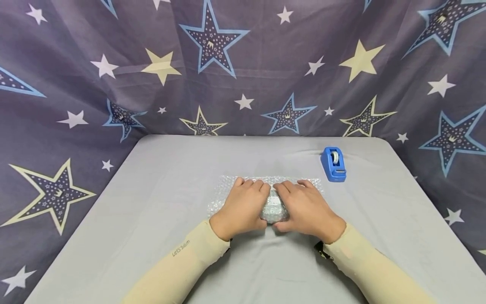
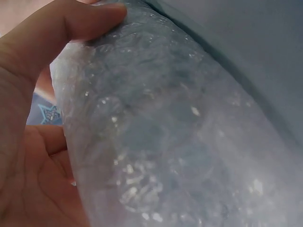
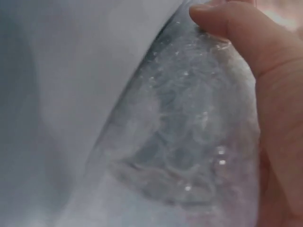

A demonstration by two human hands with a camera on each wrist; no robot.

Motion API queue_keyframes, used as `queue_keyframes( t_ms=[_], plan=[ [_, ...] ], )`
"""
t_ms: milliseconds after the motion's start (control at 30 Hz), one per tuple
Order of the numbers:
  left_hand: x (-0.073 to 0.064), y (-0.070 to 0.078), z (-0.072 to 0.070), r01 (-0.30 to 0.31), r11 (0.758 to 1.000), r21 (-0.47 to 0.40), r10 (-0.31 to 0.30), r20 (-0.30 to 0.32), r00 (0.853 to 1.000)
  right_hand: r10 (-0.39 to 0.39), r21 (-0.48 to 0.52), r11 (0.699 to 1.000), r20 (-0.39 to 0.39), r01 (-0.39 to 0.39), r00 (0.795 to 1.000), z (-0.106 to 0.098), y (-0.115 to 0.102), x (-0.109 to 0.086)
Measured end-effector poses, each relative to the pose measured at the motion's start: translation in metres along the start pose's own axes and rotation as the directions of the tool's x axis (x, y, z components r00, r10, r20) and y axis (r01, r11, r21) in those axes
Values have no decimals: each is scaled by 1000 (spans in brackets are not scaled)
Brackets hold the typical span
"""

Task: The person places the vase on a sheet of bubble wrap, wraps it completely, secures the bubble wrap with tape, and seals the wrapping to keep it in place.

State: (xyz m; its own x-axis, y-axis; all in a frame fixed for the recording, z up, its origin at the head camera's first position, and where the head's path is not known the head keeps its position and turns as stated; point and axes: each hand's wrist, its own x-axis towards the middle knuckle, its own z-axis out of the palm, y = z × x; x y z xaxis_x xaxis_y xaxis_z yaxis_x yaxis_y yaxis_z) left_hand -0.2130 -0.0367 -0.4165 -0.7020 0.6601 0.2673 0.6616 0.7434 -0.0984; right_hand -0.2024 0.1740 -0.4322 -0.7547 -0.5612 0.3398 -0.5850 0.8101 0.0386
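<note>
A clear bubble-wrap bundle (image 1: 274,207) lies crosswise on the table in front of the person, with something pale greenish showing through its middle. My left hand (image 1: 243,207) grips its left part, fingers over the top and thumb on the near side. From the right, my right hand (image 1: 309,209) holds it the same way, the two thumbs close together. Flat bubble wrap spreads out behind and beside the hands. In the left wrist view the thumb (image 2: 94,21) presses on the wrap (image 2: 161,118); the right wrist view shows the other thumb (image 3: 222,19) on it too. What is inside is blurred.
A blue tape dispenser (image 1: 334,164) with a roll of tape stands at the back right of the table (image 1: 159,202), which has a light grey cover. Behind and at both sides hangs a dark curtain (image 1: 250,50) with stars.
</note>
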Motion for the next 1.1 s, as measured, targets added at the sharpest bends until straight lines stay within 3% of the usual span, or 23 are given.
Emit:
queue_keyframes(
  t_ms=[267,600,1100],
  plan=[
    [-2,-5,2,20,998,-61,-20,-10,1000,-48,-41,998,-27,47,998,-6,-6,1],
    [-2,-9,3,33,993,-114,-35,-15,999,-31,-90,996,-19,30,999,1,-16,1],
    [0,-10,1,31,994,-108,-30,16,999,-44,21,999,-40,45,998,0,-5,3]
  ],
)
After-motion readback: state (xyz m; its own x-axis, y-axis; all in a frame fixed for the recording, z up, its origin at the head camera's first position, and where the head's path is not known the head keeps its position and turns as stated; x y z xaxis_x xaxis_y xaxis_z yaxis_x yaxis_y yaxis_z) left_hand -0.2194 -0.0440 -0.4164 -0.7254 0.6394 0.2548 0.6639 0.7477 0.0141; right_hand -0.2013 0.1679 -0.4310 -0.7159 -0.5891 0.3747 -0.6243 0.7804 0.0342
